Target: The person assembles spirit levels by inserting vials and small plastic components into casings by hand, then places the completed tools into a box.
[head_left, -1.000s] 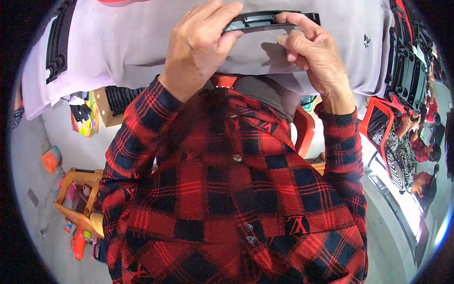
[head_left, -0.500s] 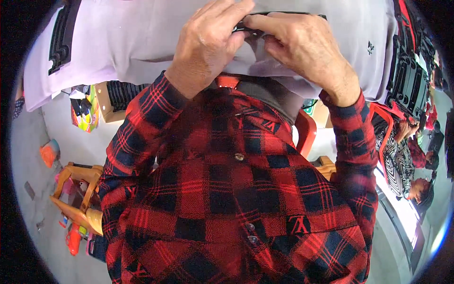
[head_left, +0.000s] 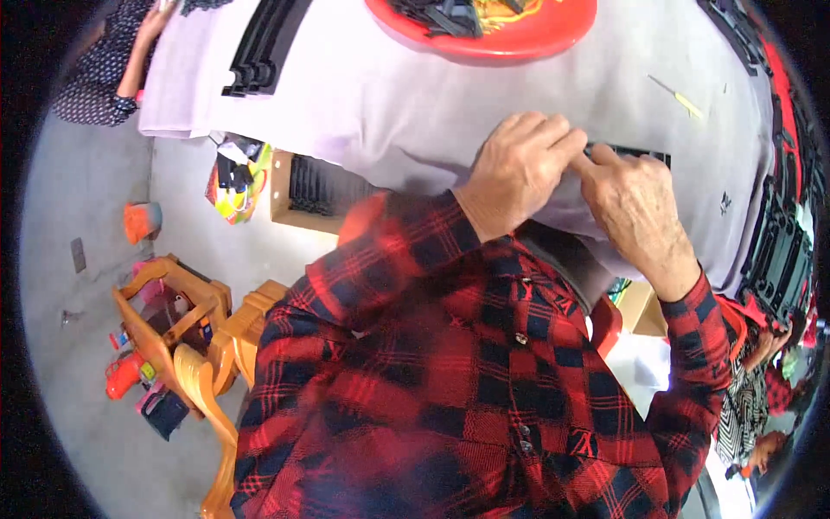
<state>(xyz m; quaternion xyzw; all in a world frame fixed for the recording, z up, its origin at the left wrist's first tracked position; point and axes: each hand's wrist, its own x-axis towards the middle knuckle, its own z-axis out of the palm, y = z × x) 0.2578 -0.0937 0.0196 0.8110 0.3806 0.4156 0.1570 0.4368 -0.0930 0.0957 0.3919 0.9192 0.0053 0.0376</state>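
1. Grey concrete floor [head_left: 78, 363] lies below a table draped in pale lilac cloth [head_left: 415, 95]; the cloth is the landmark for all that follows.
2. Left hand [head_left: 519, 173] rests on the cloth near its front edge; fingers curled, tips pinching the left end of a black strip [head_left: 631, 154].
3. Right hand [head_left: 640, 208] sits just beside the left hand, touching it at the fingertips; index finger and thumb close on the same strip; how tightly, I cannot tell.
4. Most of the strip is hidden by the fingers; only its right end shows, lying flat on the cloth.
5. Both forearms wear red-and-black plaid sleeves [head_left: 415, 251].
6. Red tray [head_left: 519, 35] sits at the far side of the cloth, holding black parts; a stack of black strips [head_left: 259, 48] lies at the far left of the cloth; more black parts [head_left: 778, 242] line its right edge; a small yellow tool [head_left: 687, 104] lies right of the tray.
7. Under the cloth's front edge stands a cardboard box [head_left: 303, 190]; orange chairs [head_left: 190, 337] stand on the floor well left of it.
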